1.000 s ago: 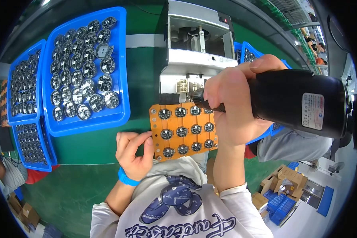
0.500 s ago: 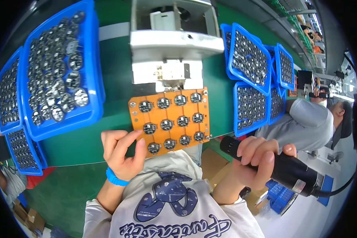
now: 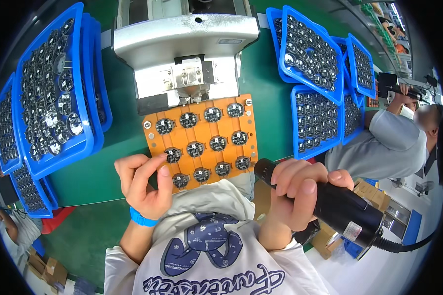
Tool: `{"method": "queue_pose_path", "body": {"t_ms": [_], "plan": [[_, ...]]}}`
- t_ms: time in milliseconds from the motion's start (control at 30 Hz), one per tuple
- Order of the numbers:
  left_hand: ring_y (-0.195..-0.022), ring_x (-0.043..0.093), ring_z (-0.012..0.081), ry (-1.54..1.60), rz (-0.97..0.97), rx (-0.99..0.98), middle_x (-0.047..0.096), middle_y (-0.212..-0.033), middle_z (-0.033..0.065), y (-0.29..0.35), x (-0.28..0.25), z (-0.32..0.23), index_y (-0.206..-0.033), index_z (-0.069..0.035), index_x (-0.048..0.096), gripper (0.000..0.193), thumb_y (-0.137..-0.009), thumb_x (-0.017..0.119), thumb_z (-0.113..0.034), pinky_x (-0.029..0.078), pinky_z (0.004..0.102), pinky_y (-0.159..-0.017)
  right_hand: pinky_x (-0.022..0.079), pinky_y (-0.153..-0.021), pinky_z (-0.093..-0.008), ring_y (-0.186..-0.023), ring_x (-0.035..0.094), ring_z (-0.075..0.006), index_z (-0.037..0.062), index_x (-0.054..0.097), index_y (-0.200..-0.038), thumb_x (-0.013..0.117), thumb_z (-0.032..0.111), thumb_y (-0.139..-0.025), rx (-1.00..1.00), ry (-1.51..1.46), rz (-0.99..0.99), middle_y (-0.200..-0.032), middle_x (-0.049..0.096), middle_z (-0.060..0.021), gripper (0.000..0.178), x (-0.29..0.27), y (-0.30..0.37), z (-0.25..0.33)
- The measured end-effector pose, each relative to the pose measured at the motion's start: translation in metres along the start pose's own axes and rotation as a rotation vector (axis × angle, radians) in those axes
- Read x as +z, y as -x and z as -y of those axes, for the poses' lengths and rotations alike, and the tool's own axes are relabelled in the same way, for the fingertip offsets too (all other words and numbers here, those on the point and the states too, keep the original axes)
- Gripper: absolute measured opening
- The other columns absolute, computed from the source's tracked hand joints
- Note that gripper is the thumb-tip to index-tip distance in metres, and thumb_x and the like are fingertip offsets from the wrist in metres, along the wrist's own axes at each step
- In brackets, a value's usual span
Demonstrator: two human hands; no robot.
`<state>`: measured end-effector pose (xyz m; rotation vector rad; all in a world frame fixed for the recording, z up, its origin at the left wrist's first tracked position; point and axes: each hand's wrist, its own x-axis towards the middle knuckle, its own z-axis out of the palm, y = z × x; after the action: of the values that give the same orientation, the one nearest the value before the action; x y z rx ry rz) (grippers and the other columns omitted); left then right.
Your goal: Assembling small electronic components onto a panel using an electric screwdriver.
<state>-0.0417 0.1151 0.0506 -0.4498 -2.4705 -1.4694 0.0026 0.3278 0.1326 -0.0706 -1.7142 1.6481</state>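
Observation:
An orange fixture plate lies on the bench before me, with rows of round black circuit boards seated in it. At its left edge is my left hand, thumb and index finger apart, with the index fingertip at a board in the left column. Nothing shows between those fingers. My right hand is wrapped round a black corded electric screwdriver, tilted so its front end points up and left at the plate's lower right corner. The tip of the tool is hard to make out.
A metal machine with a brightly lit base stands just behind the plate. Blue trays full of round parts are stacked at left, and more blue trays at right. A co-worker in grey sits on the right. The tool's cable trails right.
My right hand has brought the screwdriver left, nearer the plate's lower right corner. My left hand stays beside the left column. The whole view has shifted, and the machine appears larger.

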Motion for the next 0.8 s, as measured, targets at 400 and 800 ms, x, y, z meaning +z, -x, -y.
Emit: {"method": "queue_pose_path", "body": {"t_ms": [400, 800], "plan": [[-0.083, 0.048, 0.0217, -0.015, 0.011, 0.0, 0.055, -0.089, 0.0059, -0.001, -0.002, 0.001, -0.098, -0.005, 0.074, 0.019, -0.079, 0.07, -0.004, 0.04, 0.0311, -0.072, 0.044, -0.046, -0.0334, -0.047, 0.047, -0.016, 0.0087, 0.035, -0.117, 0.052, 0.001, -0.094, -0.033, 0.083, 0.057, -0.062, 0.048, -0.0069, 0.029, 0.002, 0.004, -0.006], [-0.084, 0.048, 0.0225, -0.042, 0.04, 0.049, 0.057, -0.089, 0.0062, -0.004, 0.002, -0.004, -0.099, -0.006, 0.074, 0.021, -0.078, 0.072, -0.003, 0.04, 0.0316, -0.071, 0.045, -0.047, -0.0325, -0.047, 0.047, -0.0153, 0.0098, 0.035, -0.113, 0.054, 0.003, -0.096, -0.053, 0.08, 0.045, -0.063, 0.048, -0.0064, 0.026, 0.001, 0.007, -0.01]]}}
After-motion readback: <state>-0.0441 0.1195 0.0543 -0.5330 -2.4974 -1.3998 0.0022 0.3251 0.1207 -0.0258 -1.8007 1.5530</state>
